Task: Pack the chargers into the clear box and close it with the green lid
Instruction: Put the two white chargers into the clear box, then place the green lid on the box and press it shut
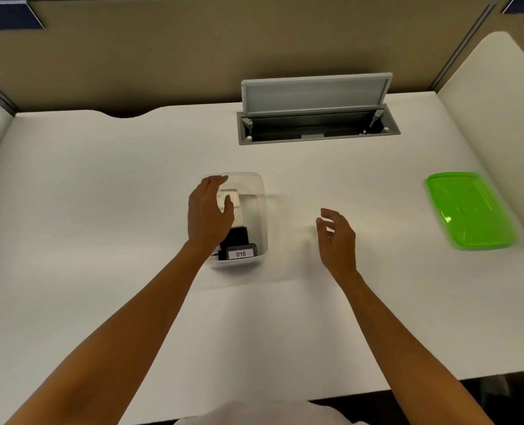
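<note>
The clear box (259,210) stands in the middle of the white desk. Inside it lie a white charger (234,199) toward the far end and a black charger (236,239) toward the near end; a "018" label (241,254) sits on the box's near wall. My left hand (208,213) hovers over the box's left side with fingers spread, thumb near the white charger, holding nothing. My right hand (337,237) floats over the bare desk to the right of the box, fingers apart and empty. The green lid (469,210) lies flat at the desk's far right.
A grey cable hatch (317,118) with its flap raised is set into the desk behind the box. Beige partition walls (162,56) enclose the back, white side panels flank the desk. The near desk edge runs along the bottom right.
</note>
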`<move>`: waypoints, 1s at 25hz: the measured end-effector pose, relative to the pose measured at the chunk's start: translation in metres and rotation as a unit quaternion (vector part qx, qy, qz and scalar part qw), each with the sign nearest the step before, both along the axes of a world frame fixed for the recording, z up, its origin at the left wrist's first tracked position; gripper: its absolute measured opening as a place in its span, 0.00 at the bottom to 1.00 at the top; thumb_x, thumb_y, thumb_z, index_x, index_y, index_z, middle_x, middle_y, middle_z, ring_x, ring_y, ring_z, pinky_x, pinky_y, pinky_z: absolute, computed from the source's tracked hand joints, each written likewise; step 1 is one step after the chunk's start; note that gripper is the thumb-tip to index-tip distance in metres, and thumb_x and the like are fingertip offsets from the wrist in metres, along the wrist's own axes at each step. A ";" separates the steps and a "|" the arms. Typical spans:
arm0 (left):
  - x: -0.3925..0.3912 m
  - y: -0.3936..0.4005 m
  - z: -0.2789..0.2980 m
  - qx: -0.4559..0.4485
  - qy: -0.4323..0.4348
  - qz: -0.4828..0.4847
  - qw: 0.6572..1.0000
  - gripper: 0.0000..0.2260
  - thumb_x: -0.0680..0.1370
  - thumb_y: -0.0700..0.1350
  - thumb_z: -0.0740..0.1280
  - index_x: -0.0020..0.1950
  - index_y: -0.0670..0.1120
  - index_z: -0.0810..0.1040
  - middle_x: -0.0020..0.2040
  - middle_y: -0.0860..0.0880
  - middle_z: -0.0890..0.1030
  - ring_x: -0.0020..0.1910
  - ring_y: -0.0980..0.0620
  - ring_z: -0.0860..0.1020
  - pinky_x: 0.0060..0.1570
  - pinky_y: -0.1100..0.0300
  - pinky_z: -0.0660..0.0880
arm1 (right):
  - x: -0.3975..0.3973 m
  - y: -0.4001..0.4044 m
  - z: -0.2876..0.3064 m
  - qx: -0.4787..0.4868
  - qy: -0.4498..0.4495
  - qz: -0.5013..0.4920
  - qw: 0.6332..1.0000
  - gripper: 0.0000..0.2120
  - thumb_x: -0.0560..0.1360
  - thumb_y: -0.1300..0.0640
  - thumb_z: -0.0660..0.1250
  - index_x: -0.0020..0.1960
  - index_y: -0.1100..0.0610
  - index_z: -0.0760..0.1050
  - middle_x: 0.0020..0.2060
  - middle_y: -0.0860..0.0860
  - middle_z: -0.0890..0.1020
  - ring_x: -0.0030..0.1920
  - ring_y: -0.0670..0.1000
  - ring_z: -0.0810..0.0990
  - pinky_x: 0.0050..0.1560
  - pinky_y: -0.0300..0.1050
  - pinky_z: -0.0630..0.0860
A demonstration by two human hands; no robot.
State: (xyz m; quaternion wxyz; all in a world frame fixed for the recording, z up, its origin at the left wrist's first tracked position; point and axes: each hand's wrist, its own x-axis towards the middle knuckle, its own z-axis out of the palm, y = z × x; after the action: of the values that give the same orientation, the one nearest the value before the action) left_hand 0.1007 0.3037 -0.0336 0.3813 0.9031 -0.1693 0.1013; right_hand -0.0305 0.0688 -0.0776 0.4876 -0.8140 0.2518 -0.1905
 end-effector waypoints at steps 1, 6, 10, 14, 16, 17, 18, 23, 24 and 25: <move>-0.006 -0.010 0.000 0.005 0.007 -0.018 1.000 0.18 0.77 0.39 0.68 0.67 0.44 0.76 0.65 0.46 0.79 0.64 0.45 0.77 0.68 0.51 0.71 | -0.006 -0.017 -0.003 -0.012 0.009 -0.016 1.000 0.14 0.80 0.59 0.63 0.64 0.59 0.75 0.60 0.53 0.80 0.57 0.52 0.80 0.55 0.45 0.80; -0.037 -0.077 0.001 0.058 0.027 -0.108 0.992 0.19 0.78 0.45 0.68 0.70 0.46 0.74 0.70 0.46 0.76 0.74 0.46 0.68 0.73 0.54 0.59 | -0.035 -0.108 -0.010 -0.112 0.090 -0.098 0.985 0.18 0.77 0.61 0.65 0.66 0.60 0.72 0.62 0.57 0.77 0.60 0.57 0.78 0.59 0.50 0.75; -0.048 -0.111 0.001 0.082 0.021 -0.183 0.979 0.20 0.79 0.45 0.67 0.71 0.46 0.73 0.72 0.47 0.74 0.77 0.48 0.63 0.76 0.49 0.60 | -0.044 -0.166 -0.007 -0.186 0.187 -0.136 0.955 0.22 0.74 0.62 0.66 0.67 0.62 0.69 0.65 0.60 0.72 0.65 0.62 0.73 0.63 0.55 0.71; -0.052 -0.128 0.001 0.072 0.021 -0.192 0.979 0.19 0.79 0.44 0.67 0.70 0.46 0.74 0.72 0.48 0.75 0.77 0.49 0.64 0.76 0.49 0.61 | -0.043 -0.203 -0.002 -0.230 0.261 -0.130 0.928 0.25 0.75 0.60 0.66 0.70 0.64 0.66 0.71 0.62 0.67 0.72 0.62 0.66 0.71 0.56 0.63; -0.051 -0.129 0.001 0.065 0.018 -0.187 0.980 0.18 0.79 0.43 0.67 0.70 0.46 0.75 0.71 0.48 0.76 0.76 0.49 0.65 0.75 0.49 0.62 | -0.041 -0.213 -0.002 -0.230 0.286 -0.123 0.922 0.26 0.76 0.59 0.65 0.73 0.63 0.64 0.74 0.64 0.62 0.76 0.62 0.60 0.75 0.55 0.58; -0.051 -0.129 0.000 0.062 0.019 -0.181 0.981 0.18 0.79 0.43 0.67 0.69 0.46 0.75 0.71 0.47 0.76 0.76 0.49 0.66 0.75 0.48 0.62 | -0.040 -0.215 -0.003 -0.222 0.293 -0.120 0.922 0.27 0.77 0.59 0.65 0.74 0.62 0.62 0.75 0.65 0.60 0.77 0.62 0.58 0.76 0.55 0.56; -0.051 -0.129 -0.001 0.060 0.023 -0.175 0.982 0.18 0.79 0.43 0.67 0.69 0.46 0.75 0.70 0.47 0.76 0.76 0.49 0.66 0.75 0.49 0.62 | -0.039 -0.216 -0.004 -0.211 0.298 -0.117 0.923 0.27 0.77 0.60 0.64 0.74 0.62 0.62 0.75 0.66 0.59 0.77 0.62 0.57 0.76 0.54 0.54; -0.057 -0.125 -0.005 0.050 0.040 -0.159 0.985 0.18 0.78 0.41 0.67 0.69 0.46 0.76 0.70 0.47 0.77 0.75 0.49 0.67 0.74 0.51 0.62 | -0.034 -0.201 -0.008 -0.252 0.305 -0.106 0.912 0.18 0.77 0.63 0.61 0.66 0.66 0.70 0.66 0.66 0.71 0.67 0.64 0.69 0.69 0.54 0.63; -0.058 -0.123 -0.005 0.044 0.039 -0.157 0.986 0.17 0.78 0.41 0.67 0.68 0.45 0.77 0.69 0.47 0.77 0.75 0.49 0.68 0.74 0.51 0.63 | -0.034 -0.196 -0.008 -0.260 0.301 -0.108 0.911 0.17 0.77 0.64 0.60 0.65 0.66 0.71 0.64 0.65 0.72 0.64 0.65 0.71 0.66 0.54 0.65; -0.059 -0.121 -0.005 0.036 0.036 -0.153 0.987 0.17 0.78 0.40 0.68 0.67 0.45 0.78 0.68 0.47 0.78 0.74 0.49 0.69 0.73 0.51 0.63 | -0.034 -0.190 -0.007 -0.264 0.296 -0.107 0.912 0.17 0.76 0.66 0.59 0.64 0.66 0.72 0.63 0.65 0.72 0.62 0.65 0.72 0.64 0.53 0.66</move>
State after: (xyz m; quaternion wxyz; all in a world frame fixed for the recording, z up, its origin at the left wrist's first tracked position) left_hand 0.0421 0.1823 -0.0382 0.3658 0.8828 -0.2948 0.0033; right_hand -0.0645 -0.1212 -0.0847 0.1349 -0.9005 0.4101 -0.0516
